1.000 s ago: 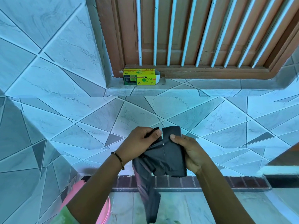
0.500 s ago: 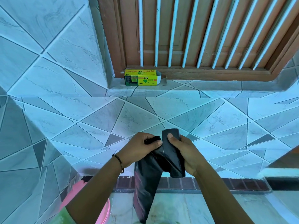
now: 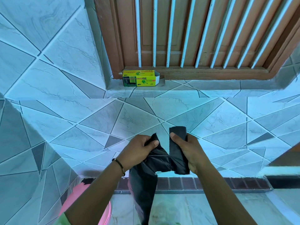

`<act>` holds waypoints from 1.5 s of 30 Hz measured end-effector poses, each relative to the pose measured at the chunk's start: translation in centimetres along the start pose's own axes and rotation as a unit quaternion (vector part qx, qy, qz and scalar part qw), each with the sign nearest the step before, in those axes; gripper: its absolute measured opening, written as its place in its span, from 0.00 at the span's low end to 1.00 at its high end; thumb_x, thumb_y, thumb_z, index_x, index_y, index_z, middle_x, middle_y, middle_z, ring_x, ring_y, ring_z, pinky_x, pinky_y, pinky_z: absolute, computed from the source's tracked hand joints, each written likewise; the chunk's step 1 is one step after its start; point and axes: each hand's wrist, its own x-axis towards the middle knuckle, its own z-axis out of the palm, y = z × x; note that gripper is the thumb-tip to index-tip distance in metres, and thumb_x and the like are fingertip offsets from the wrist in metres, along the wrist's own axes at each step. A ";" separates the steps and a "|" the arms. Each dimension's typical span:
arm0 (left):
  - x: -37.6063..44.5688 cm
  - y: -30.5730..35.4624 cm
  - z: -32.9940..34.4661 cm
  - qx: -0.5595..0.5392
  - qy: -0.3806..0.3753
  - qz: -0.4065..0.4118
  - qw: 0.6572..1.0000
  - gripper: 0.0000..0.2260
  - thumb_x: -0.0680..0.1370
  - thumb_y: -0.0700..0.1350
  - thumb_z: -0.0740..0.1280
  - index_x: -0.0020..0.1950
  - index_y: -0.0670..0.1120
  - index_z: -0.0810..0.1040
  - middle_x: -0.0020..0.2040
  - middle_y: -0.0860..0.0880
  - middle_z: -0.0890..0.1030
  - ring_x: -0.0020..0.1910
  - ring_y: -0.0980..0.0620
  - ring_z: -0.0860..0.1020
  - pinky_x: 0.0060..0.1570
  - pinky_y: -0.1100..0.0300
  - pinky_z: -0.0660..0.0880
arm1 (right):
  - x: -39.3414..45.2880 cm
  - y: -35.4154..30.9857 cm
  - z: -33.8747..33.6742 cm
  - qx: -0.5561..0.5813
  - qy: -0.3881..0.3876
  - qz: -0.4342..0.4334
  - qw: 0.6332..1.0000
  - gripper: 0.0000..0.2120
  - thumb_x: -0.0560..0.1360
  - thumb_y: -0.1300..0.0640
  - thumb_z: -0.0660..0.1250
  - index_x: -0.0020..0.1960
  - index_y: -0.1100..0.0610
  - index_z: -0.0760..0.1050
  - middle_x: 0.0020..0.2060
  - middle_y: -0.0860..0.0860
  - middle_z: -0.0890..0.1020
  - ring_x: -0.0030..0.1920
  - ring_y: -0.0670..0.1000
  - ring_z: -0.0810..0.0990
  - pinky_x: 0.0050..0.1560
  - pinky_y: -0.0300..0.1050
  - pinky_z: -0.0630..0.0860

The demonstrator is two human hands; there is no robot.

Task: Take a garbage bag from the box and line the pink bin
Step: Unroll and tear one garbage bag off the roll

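Pink bin point(image 3: 103, 215): seen only in part at the lower left, on the floor, still unlined; well below the bag.
Left hand point(image 3: 138, 151): fingers closed on one black strip of the garbage bag point(image 3: 144, 181), whose loose length hangs down.
Tear line: a split is being opened between the two strips; a skewed pull could rip the film itself.
Right hand point(image 3: 188, 151): fingers clamped round the folded remainder; a slack grip could let it drop.
Box point(image 3: 140, 78): open on the window ledge.

Garbage bag point(image 3: 146, 179) — thin matt plastic
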 end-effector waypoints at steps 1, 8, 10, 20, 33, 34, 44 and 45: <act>0.0 0.0 -0.1 -0.019 -0.020 -0.013 1.000 0.18 0.76 0.54 0.64 0.37 0.40 0.75 0.33 0.49 0.72 0.32 0.54 0.70 0.37 0.60 0.66 | 0.1 -0.1 -0.1 -0.013 -0.010 -0.002 1.000 0.14 0.72 0.53 0.71 0.51 0.62 0.77 0.42 0.56 0.84 0.37 0.52 0.82 0.34 0.41 0.78; -0.6 0.6 -0.8 -0.015 -0.147 -0.022 0.989 0.16 0.64 0.46 0.79 0.46 0.40 0.81 0.37 0.51 0.81 0.37 0.57 0.79 0.44 0.61 0.75 | 0.3 -0.7 -1.0 -0.062 -0.116 0.061 0.989 0.31 0.60 0.60 0.77 0.60 0.61 0.70 0.51 0.59 0.80 0.47 0.58 0.82 0.45 0.51 0.81; -0.6 0.5 -1.0 -0.024 -0.130 -0.019 0.991 0.14 0.64 0.44 0.79 0.45 0.40 0.81 0.37 0.51 0.82 0.36 0.57 0.79 0.44 0.60 0.76 | 0.3 -0.6 -1.5 -0.024 -0.132 0.054 0.990 0.31 0.60 0.63 0.76 0.61 0.60 0.71 0.51 0.60 0.81 0.47 0.58 0.83 0.47 0.53 0.81; -1.1 1.1 -0.6 -0.148 -0.110 -0.020 0.983 0.05 0.71 0.46 0.72 0.43 0.46 0.81 0.40 0.50 0.83 0.40 0.56 0.81 0.47 0.64 0.76 | -0.5 0.5 0.4 -0.010 -0.054 -0.067 0.996 0.13 0.77 0.55 0.65 0.61 0.53 0.73 0.49 0.55 0.82 0.46 0.54 0.81 0.48 0.52 0.81; -0.7 0.2 -0.7 -0.114 -0.079 -0.035 0.990 0.08 0.70 0.43 0.73 0.39 0.47 0.75 0.33 0.54 0.76 0.30 0.66 0.75 0.34 0.74 0.70 | -0.8 0.5 -0.6 0.051 -0.153 0.061 0.985 0.11 0.70 0.66 0.71 0.50 0.62 0.74 0.39 0.58 0.79 0.38 0.57 0.80 0.34 0.48 0.79; -0.7 0.2 -0.6 -0.122 -0.079 -0.035 0.989 0.06 0.70 0.43 0.73 0.40 0.47 0.76 0.34 0.54 0.78 0.32 0.66 0.76 0.36 0.74 0.71 | -0.8 0.4 -0.5 0.052 -0.137 0.053 0.988 0.10 0.71 0.67 0.69 0.50 0.61 0.74 0.38 0.57 0.80 0.37 0.55 0.80 0.35 0.46 0.79; -0.2 0.9 -1.2 -0.177 -0.064 -0.037 0.981 0.03 0.68 0.41 0.74 0.40 0.44 0.83 0.33 0.55 0.83 0.36 0.59 0.80 0.39 0.70 0.74 | -1.4 -0.6 0.5 0.037 -0.054 0.024 0.998 0.12 0.66 0.67 0.73 0.47 0.62 0.74 0.34 0.55 0.77 0.30 0.51 0.79 0.31 0.42 0.77; -0.2 0.8 -1.2 -0.186 -0.054 -0.043 0.980 0.04 0.69 0.42 0.74 0.41 0.43 0.83 0.34 0.53 0.83 0.37 0.58 0.80 0.40 0.68 0.75 | -1.3 -0.6 0.6 0.041 -0.035 0.020 0.998 0.10 0.68 0.67 0.72 0.46 0.61 0.74 0.34 0.55 0.77 0.29 0.50 0.78 0.30 0.42 0.77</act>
